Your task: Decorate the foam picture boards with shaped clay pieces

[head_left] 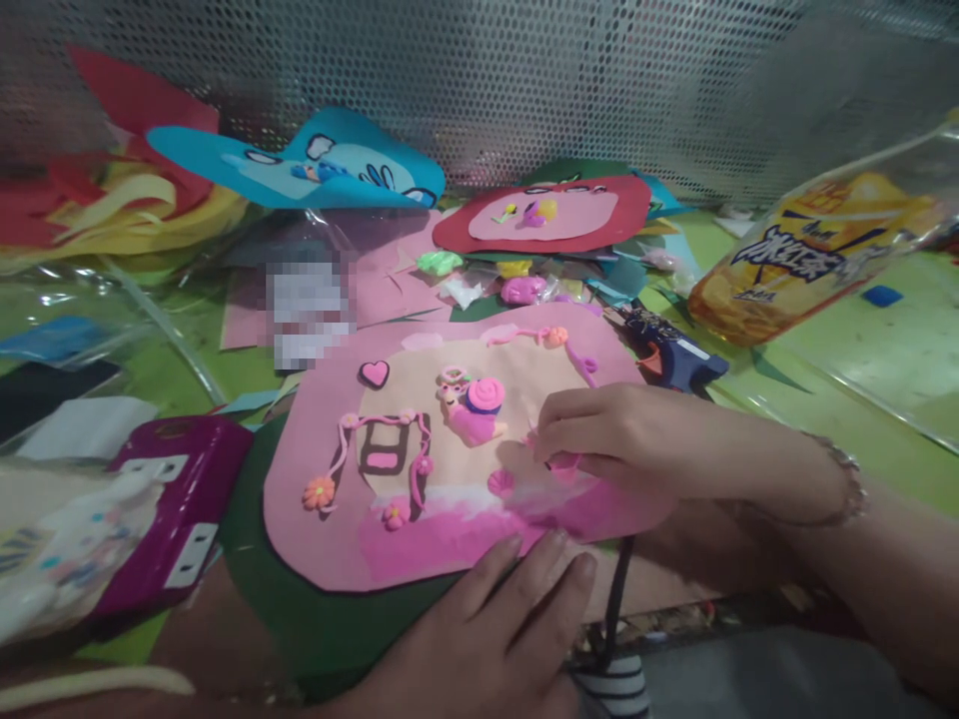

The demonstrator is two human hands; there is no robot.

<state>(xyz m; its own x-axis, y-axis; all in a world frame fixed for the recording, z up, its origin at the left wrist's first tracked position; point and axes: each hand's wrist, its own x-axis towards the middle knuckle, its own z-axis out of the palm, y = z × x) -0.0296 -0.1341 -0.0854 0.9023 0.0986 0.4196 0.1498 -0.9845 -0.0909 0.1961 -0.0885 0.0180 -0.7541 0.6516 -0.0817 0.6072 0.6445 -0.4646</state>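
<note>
From my remote seat I see the pink craft sheet (315, 479) lying on the green desk (861, 359), right in front of the person. The right hand (599, 429) comes in from the right, a bracelet (850, 479) on its wrist, and rests on the sheet's right half. Its fingers are drawn together and curled down, the tips pinching a small pink clay bit (563, 461) against the sheet. That bit sits directly under the fingertips, just right of the clay snail (479, 404) and beside a little pink shell shape (500, 483).

The left hand (501, 619) lies flat at the sheet's lower edge, fingers stretched out with the tips on the darker pink strip; it grips nothing. It is below the right hand and near it, but I see no contact between them.

Further left on the sheet are a pink heart (374, 373) and an orange flower (319, 492), well apart from both hands. A blue glue gun (666, 352) lies just beyond the right hand, with a yellow snack bag (809, 255) behind it. A purple box (176, 509) sits left of the sheet.
</note>
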